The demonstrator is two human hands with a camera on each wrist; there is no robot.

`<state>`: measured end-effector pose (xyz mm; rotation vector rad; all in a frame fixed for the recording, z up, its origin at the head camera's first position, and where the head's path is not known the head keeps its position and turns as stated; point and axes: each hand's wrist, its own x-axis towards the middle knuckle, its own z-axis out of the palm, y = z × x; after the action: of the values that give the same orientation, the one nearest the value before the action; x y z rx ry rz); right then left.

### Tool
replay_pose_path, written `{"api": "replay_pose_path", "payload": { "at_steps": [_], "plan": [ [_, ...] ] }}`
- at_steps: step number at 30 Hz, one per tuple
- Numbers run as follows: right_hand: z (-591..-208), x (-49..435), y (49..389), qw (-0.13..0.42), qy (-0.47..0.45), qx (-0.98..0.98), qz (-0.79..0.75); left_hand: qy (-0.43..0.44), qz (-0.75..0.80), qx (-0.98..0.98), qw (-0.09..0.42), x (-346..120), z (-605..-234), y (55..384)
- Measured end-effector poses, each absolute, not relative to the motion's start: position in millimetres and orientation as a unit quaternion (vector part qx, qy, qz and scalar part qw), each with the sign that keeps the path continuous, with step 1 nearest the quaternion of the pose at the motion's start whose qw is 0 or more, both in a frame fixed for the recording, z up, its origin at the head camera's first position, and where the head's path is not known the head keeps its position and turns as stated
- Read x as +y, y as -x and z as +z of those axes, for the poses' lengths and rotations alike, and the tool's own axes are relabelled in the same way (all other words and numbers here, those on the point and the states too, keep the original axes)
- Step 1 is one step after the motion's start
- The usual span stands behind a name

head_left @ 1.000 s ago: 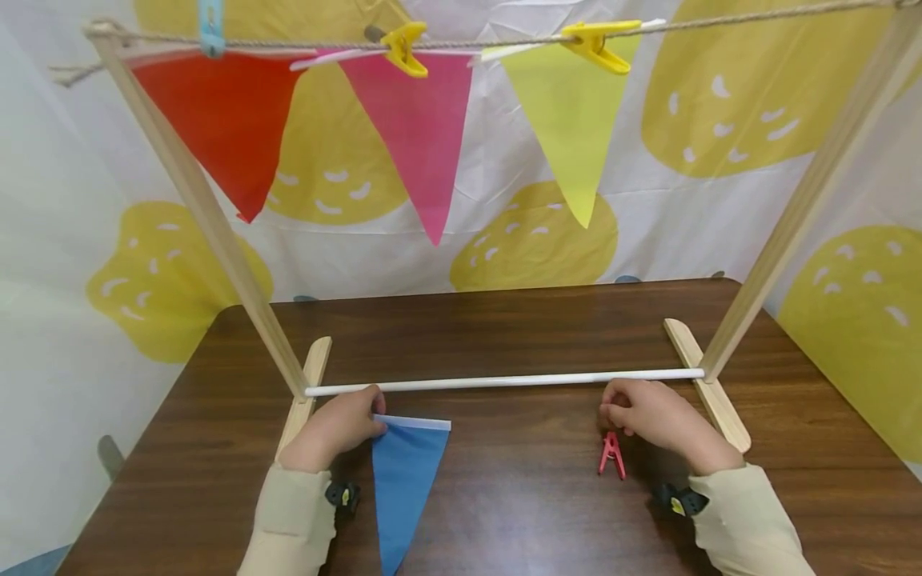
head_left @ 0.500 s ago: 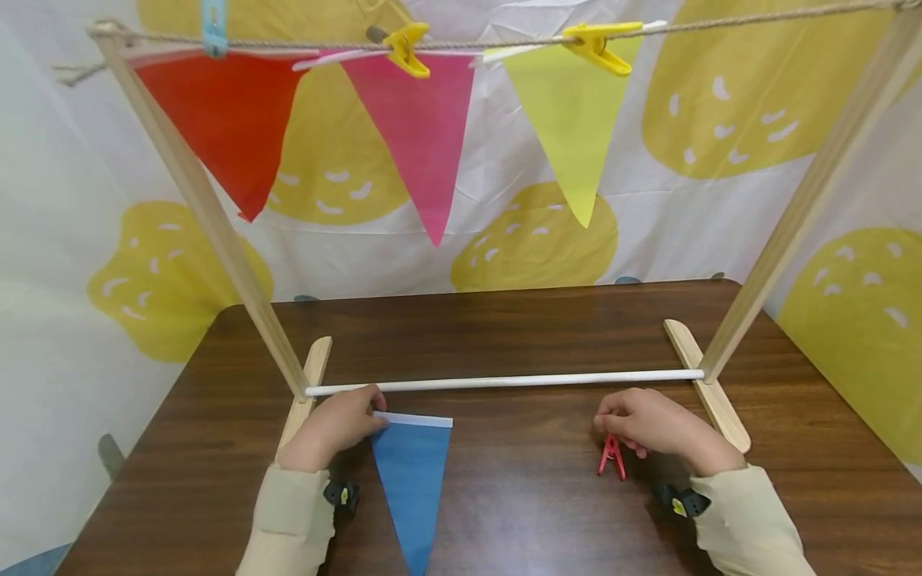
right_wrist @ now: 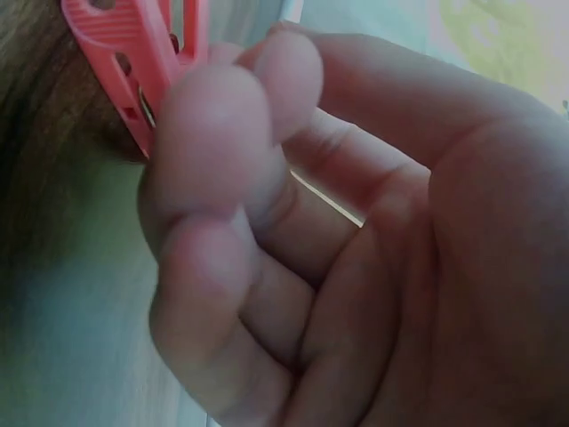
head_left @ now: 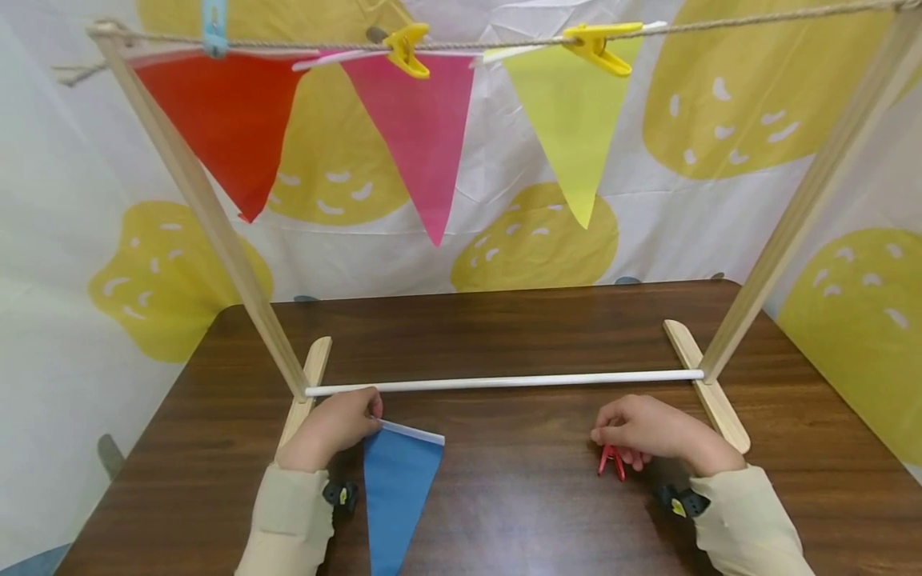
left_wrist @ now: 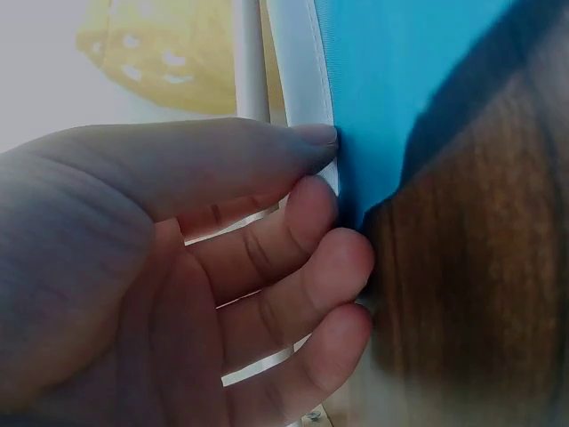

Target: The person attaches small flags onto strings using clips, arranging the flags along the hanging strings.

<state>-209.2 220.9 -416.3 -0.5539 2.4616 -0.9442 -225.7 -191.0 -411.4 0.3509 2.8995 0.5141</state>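
Note:
My left hand (head_left: pixel 338 424) pinches the white-edged top corner of a blue triangular pennant (head_left: pixel 402 480) between thumb and index finger. In the left wrist view, the thumb (left_wrist: pixel 267 147) presses on the white band and the other fingers curl below it. The pennant's tip runs past the bottom of the head view. My right hand (head_left: pixel 648 432) is over a small red clothespin (head_left: pixel 611 464), fingers curled. Only the clothespin's legs show below the hand; its top is hidden. In the right wrist view, fingertips cover part of the clothespin (right_wrist: pixel 133 53), and I cannot tell whether they grip it.
A wooden frame holds a rope (head_left: pixel 497 44) across the top. Red (head_left: pixel 223 120), pink (head_left: pixel 425 128) and yellow (head_left: pixel 576 112) pennants hang there from blue and yellow clothespins. A white rod (head_left: pixel 504 382) joins the frame's feet just beyond both hands on the brown table (head_left: pixel 504 496).
My right hand has come down and nearer me, over the clothespin, which stays about where it was. The blue pennant has swung right, then back left and tilted in my left hand.

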Motion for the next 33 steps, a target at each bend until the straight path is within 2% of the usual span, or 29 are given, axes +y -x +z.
{"api": "replay_pose_path", "payload": {
  "at_steps": [33],
  "plan": [
    [-417.6, 220.5, 214.3, 0.199, 0.224, 0.9, -0.316, -0.125, 0.18, 0.971, 0.091, -194.8, -412.6, 226.2]
  ]
}}
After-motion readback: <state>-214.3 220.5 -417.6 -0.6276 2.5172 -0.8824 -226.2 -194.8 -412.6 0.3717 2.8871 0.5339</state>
